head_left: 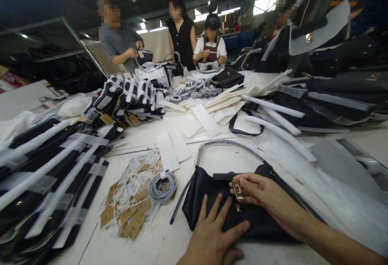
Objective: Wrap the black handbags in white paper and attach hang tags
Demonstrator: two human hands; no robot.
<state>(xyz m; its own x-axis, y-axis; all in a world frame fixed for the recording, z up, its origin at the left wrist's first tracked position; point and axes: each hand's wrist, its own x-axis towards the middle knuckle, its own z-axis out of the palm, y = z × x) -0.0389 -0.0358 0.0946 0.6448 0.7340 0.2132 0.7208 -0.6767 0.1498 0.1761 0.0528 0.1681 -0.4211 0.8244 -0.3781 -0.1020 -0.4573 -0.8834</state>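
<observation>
A black handbag [218,212] lies on the white table in front of me, its wrapped handle [232,143] arching away behind it. My left hand [214,234] rests on the bag's front with its fingers spread. My right hand [257,190] pinches the gold metal clasp [238,190] on the bag's closing strap between thumb and fingers. Just below the clasp, a small gold turn-lock [238,207] sits on the bag front. A coiled grey strap [163,187] lies left of the bag, beside a heap of brown tags [133,216] with strings.
Wrapped black bags [54,176] fill the left side; more black bags [333,95] are piled at the right. White strips [206,120] lie beyond my bag. Plastic sheeting [339,192] covers the right. Three people [182,34] are across the table, another partly visible at right.
</observation>
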